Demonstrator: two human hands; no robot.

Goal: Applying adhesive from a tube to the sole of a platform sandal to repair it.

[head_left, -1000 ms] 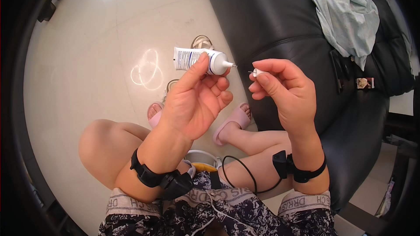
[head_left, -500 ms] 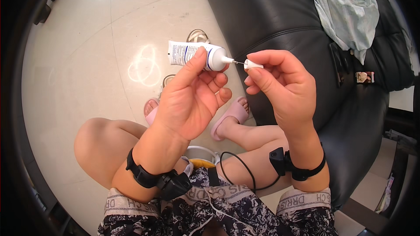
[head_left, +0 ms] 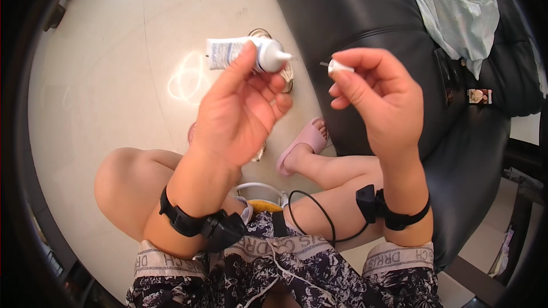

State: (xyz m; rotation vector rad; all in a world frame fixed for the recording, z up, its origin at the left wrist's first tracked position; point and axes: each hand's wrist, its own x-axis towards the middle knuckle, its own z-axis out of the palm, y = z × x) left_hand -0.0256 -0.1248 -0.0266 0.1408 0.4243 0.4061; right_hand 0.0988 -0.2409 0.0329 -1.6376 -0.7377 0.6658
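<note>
My left hand point(head_left: 240, 105) is closed around a white glue-like tube point(head_left: 231, 52) with blue bands and small print, thumb on top. Its pointed white nozzle faces right and stands uncapped. Between the thumb and fingertips of my right hand point(head_left: 379, 91) is a small white cap point(head_left: 341, 67). A thin pin sticks out of the cap toward the nozzle, and a gap separates the two. Both hands are raised above my lap, and the other fingers of my right hand curl under the cap.
A black leather sofa point(head_left: 342, 11) fills the right side, with a pale green cloth point(head_left: 456, 11), a dark flat object point(head_left: 447, 77) and a small printed packet point(head_left: 479, 96) on it. Sandals point(head_left: 288, 77) lie on the tiled floor point(head_left: 114, 91). A white bucket point(head_left: 262, 187) stands between my legs.
The pin on the cap has come out of the nozzle. My left hand has moved slightly left and up with the tube, my right hand slightly right and up with the cap.
</note>
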